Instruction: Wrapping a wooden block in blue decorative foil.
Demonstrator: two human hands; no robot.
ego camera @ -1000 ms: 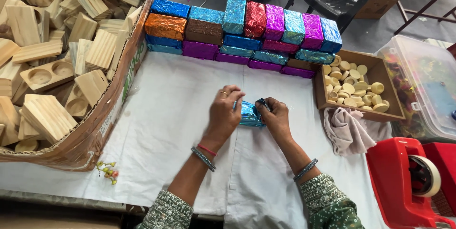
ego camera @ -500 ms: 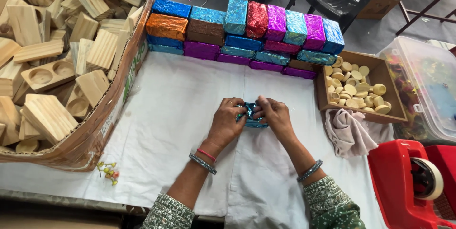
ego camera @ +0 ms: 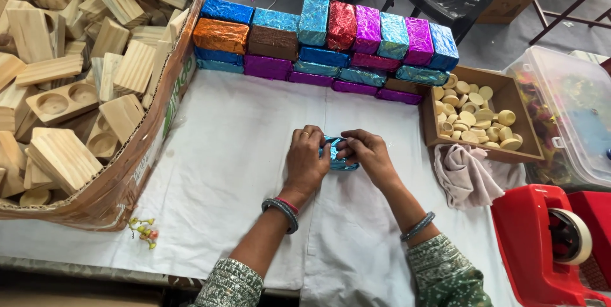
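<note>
Pinching a blue foil-wrapped block (ego camera: 336, 154) between left hand (ego camera: 307, 159) and right hand (ego camera: 368, 157), fingers closed on its ends. Likely rigid core, foil thin, slippery, tears easily; grip the flat sides.

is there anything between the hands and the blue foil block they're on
Nothing visible. The left hand and right hand both touch the blue foil-wrapped block directly, holding it between them on the white cloth.
</note>
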